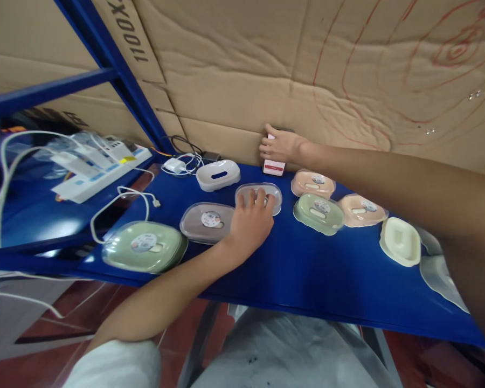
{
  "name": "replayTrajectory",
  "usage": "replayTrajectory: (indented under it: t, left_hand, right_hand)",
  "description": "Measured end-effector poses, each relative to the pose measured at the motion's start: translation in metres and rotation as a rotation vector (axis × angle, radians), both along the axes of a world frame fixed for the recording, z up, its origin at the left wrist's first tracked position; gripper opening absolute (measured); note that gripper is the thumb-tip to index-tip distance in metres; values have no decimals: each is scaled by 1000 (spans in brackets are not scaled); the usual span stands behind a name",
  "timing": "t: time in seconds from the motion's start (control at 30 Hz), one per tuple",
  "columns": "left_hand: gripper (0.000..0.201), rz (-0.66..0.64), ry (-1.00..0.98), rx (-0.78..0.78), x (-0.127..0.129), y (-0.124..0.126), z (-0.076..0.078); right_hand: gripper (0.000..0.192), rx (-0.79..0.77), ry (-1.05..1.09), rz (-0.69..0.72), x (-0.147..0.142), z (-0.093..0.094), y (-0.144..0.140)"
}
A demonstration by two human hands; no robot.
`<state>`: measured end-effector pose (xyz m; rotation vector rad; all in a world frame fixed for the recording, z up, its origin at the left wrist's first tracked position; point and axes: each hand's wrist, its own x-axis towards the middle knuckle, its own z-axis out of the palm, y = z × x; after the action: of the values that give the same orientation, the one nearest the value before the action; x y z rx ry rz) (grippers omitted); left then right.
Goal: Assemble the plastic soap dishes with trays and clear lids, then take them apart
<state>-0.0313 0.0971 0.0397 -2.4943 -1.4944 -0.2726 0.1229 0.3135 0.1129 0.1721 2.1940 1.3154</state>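
My left hand [253, 223] reaches over a pale soap dish with a clear lid [274, 189], its curled fingers gripping it from above. Close to that wrist lies a greyish-mauve soap dish [198, 221] with a round label under its clear lid. At the back, against the cardboard, my right hand [283, 145] is closed around a phone [274, 168] whose lit face shows pale pink and a red bar. A white open soap dish [218, 175] with a slot in its bottom sits left of the phone.
Lidded soap dishes in green [319, 213], peach [313, 184] and peach [364, 210] stand right, beside a cream dish [401, 241]. Another green one [143, 246] lies left. A power strip [101, 170] and white cable [123, 191] occupy the left. Blue table edge [291, 308] in front.
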Motion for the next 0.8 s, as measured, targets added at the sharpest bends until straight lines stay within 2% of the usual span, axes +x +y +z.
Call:
replayTrajectory:
  t: [0.23,0.43,0.6,0.8]
  left_hand:
    - [38,3,2,8,0,-1,0]
    - [38,7,-5,0,1,-1,-1]
    - [39,8,-6,-10,1,-1,-1]
    - [41,7,2,-21,1,-2,0]
  right_hand:
    - [40,-208,190,21,12,2,5]
    - [41,-241,228,45,20,5,1]
    - [46,-340,265,10,23,5,2]
    - [39,-418,359,15,26,6,5]
